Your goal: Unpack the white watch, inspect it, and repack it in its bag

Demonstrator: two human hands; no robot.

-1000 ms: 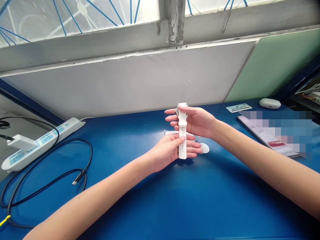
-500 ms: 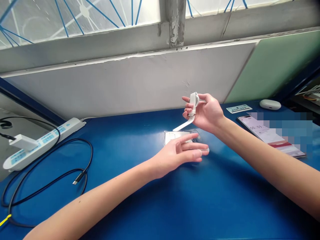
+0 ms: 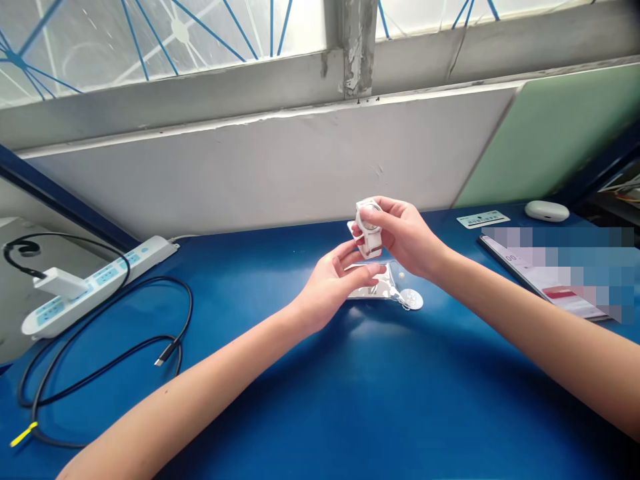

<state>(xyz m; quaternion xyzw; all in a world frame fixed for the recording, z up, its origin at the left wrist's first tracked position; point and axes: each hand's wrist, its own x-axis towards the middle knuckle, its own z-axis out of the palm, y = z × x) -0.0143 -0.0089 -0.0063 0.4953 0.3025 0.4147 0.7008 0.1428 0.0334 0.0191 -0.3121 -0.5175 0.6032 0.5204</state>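
Above the table, my right hand (image 3: 407,237) grips a white watch-like device (image 3: 371,233) with a round face and a flat strap-like part. The thumb lies across the round face, and the fingers are behind it. Just below, my left hand (image 3: 333,283) is open with its fingers apart. Its upper fingertips are close to the device's lower end; whether they touch it I cannot tell. Under my left fingers lies a clear plastic bag (image 3: 387,283) with something white and flat in it, partly hidden. A round white disc (image 3: 411,299) rests at the bag's right end.
On the left of the blue table (image 3: 320,413) are a white power strip (image 3: 107,280) with a white charger (image 3: 63,283) and a coiled black cable (image 3: 187,313). At the right lie a phone (image 3: 530,273), a printed card (image 3: 483,219) and a white oval case (image 3: 547,211).
My right hand has turned the device so its round face shows and brought it lower and left. My left hand has moved up toward it, uncovering the disc and part of the bag.
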